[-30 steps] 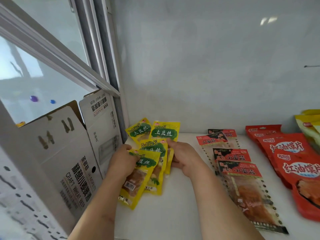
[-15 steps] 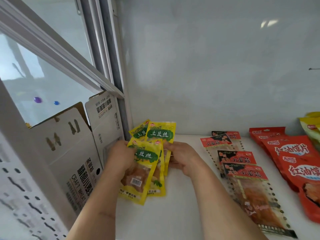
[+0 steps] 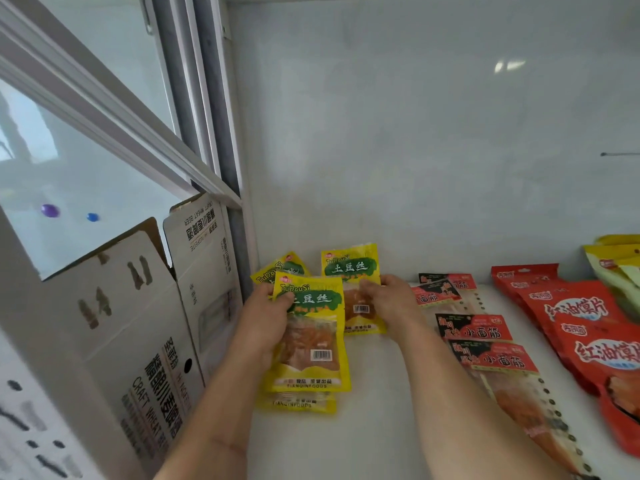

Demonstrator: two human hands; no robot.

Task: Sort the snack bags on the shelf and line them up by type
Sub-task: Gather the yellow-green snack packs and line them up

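Left hand: the left hand [image 3: 266,317] gripped the upper left edge of the front yellow bag [image 3: 310,336], thumb laid over the green label, fingers hidden behind the pack.
Right hand: the right hand [image 3: 388,299] pinched the right edge of the rear yellow bag [image 3: 351,271], fingers curled over its face near the barcode.
Front yellow bag: it was held upright and facing the camera, overlapping the lower left part of the rear yellow bag.
Under the front bag: the bottom strip of another yellow bag [image 3: 298,403] showed just below it, lying on the shelf [image 3: 381,427].
Behind the left hand: a tilted yellow bag [image 3: 282,268] poked out at the shelf's back left corner, partly hidden by the front bag and the hand.
Right of the hands: the black-and-red bags [image 3: 478,344] lay in a row running from the back wall toward the front, each overlapping the next, just beside the right forearm.
Further right: the red bags [image 3: 581,320] lay overlapped along the right side of the shelf, near the black-and-red row.
Far right edge: pale yellow bags [image 3: 620,261] were cut off by the frame, so their type could not be told.
Left of the shelf: a cardboard box [image 3: 138,323] with open flaps stood beyond the metal frame post [image 3: 221,168], below a window [image 3: 69,168].
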